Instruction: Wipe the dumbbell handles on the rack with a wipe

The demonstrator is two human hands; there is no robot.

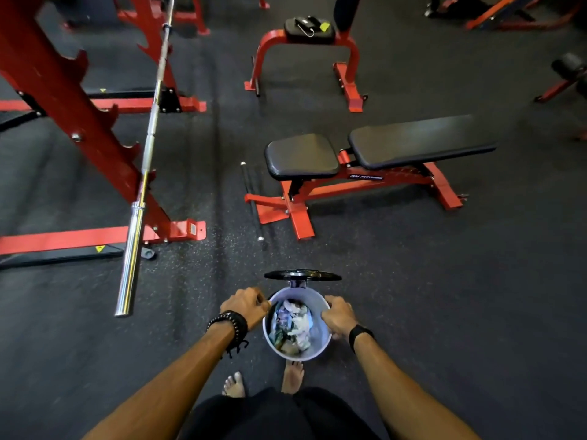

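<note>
Both hands grip the rim of a small bin (321, 339) full of crumpled waste, the left hand (246, 304) curled on its left edge, the right hand (339, 315) on its right. Its black lid (302, 275) stands open. No dumbbells or wipe can be made out; a bench (378, 154) sits ahead.

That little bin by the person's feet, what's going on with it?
A person stands barefoot on the gym floor, holding a small round bin by its rim, left hand on one side and right hand on the other. Its black lid is flipped up, and the bin holds crumpled rubbish. No wipe is in either hand, and no dumbbells are in view; ahead are a red bench and a barbell on a red rack.
</note>
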